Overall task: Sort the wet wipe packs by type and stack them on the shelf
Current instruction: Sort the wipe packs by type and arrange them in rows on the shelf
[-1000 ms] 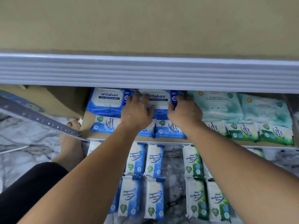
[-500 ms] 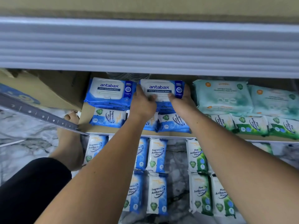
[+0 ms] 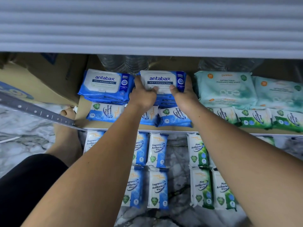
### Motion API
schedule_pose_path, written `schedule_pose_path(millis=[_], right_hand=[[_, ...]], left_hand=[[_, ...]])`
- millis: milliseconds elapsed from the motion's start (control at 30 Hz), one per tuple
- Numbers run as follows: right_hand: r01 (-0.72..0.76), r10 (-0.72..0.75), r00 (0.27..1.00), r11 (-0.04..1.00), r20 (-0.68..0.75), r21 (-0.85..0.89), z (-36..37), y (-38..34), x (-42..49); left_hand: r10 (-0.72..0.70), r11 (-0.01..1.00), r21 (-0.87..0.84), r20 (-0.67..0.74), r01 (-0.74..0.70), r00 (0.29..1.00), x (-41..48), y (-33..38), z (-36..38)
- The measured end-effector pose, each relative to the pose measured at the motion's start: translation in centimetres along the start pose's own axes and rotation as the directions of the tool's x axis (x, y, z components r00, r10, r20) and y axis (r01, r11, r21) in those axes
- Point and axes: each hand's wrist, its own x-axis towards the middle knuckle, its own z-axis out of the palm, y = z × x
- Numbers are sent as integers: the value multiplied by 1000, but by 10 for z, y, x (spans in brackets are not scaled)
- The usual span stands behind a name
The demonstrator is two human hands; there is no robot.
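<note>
Clamped by left hand (image 3: pixel 142 95) and right hand (image 3: pixel 184 95) at either end, top antabax pack (image 3: pixel 161 81) on its shelf (image 3: pixel 82 113) stack, seemingly being squared beside the matching pile (image 3: pixel 105 84).

Two packs on the shelf (image 3: pixel 172 129), the left blue pack (image 3: pixel 105 82) and the right blue pack (image 3: pixel 161 79), each read "antabax" in large letters above "3-in-1 Antibacterial Wipes"; the left one also bears "50" near its lower corner. Beside them, a pale green pack (image 3: pixel 226 86) reads "ANTIBACTERIAL FRAGRANCE FREE WIPES", with "50" in an orange circle. On the floor (image 3: pixel 178 148), small blue packs (image 3: pixel 158 149) read "Fragrance Free Antibacterial Wipes" and small green packs (image 3: pixel 198 149) read "Pine Antibacterial Wipes".
</note>
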Motion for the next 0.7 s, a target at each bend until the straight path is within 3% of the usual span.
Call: schedule_pose_path(millis=[167,300,500,700], right_hand=[[-16,16,1000,1000,-9,-11,1,1,-2],[-46,48,998,997,-38,66,4,-7,0],[36,-18,990,992,-143,124,1,-13,5],[97,-96,995,972,-15,215,-12,-36,-3]], left_hand=[[-38,998,-40,28,39,999,0,3,0],[9,998,-63,3,-9,1000,9,3,-6],[90,990,-101,-63,-96,994,-1,9,1],[174,966,-154,-202,-207,964,-19,13,-9]])
